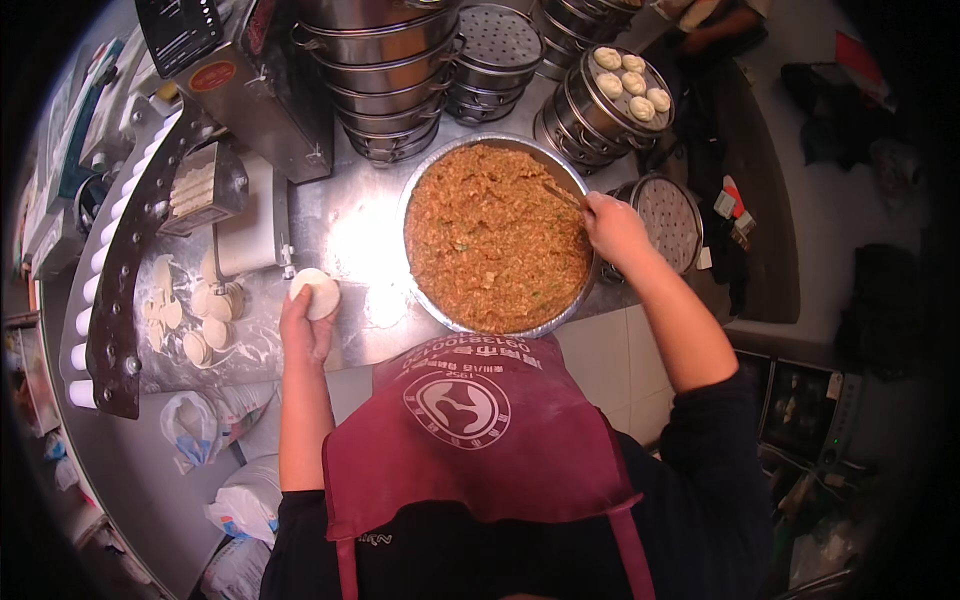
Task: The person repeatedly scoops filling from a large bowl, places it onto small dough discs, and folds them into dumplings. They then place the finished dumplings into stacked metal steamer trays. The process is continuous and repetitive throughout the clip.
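A round dough wrapper [318, 294] rests flat in my left hand [306, 330], its thumb over the near edge. My right hand [613, 223] grips a thin spatula-like tool [561, 195] above the right side of a wide metal bowl [413, 289]. The tool's tip touches the minced filling [495, 240], which is orange-brown with green flecks and almost fills the bowl. Left of my left hand, small stacks of floured wrappers [219, 304] lie on the steel table [360, 330].
Stacked steel steamers [386, 71] stand behind the bowl. Several pleated buns [634, 84] sit on a perforated steamer tray [661, 120] at the back right; another perforated tray [667, 221] is beside my right wrist. A dough machine with a roller conveyor [112, 247] occupies the left. A person's arm [716, 34] shows at top right.
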Motion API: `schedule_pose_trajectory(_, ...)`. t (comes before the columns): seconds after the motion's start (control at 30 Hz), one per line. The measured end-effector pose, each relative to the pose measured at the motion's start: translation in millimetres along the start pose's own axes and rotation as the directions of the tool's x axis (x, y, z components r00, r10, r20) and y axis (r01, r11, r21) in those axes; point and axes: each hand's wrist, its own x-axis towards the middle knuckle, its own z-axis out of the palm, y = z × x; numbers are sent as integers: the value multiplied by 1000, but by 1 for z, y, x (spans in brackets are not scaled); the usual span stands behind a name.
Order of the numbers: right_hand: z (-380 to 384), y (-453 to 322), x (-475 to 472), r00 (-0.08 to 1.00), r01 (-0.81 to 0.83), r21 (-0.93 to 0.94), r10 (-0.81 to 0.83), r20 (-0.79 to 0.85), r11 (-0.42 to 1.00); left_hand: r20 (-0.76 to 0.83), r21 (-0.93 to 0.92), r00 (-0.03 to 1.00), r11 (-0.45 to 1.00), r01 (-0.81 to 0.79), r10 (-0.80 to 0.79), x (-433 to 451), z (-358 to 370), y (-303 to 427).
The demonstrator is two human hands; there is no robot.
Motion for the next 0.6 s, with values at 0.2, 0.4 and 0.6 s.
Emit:
schedule_pose_trajectory(0.2, 50, -5, 12, 993, -84, 233, 63, 98, 969, 290, -40, 950, 991, 129, -112, -27, 66, 0)
schedule_pose_trajectory(0.4, 38, -12, 6, 888, -439, 776, 89, 451, 453, 222, -171, 967, 971, 168, -128, -28, 116, 5)
schedule_pose_trajectory(0.6, 16, -39, -19, 842, -539, 843, -24, 538, -11, 60, -204, 965, 943, 264, -257, -13, 183, -26)
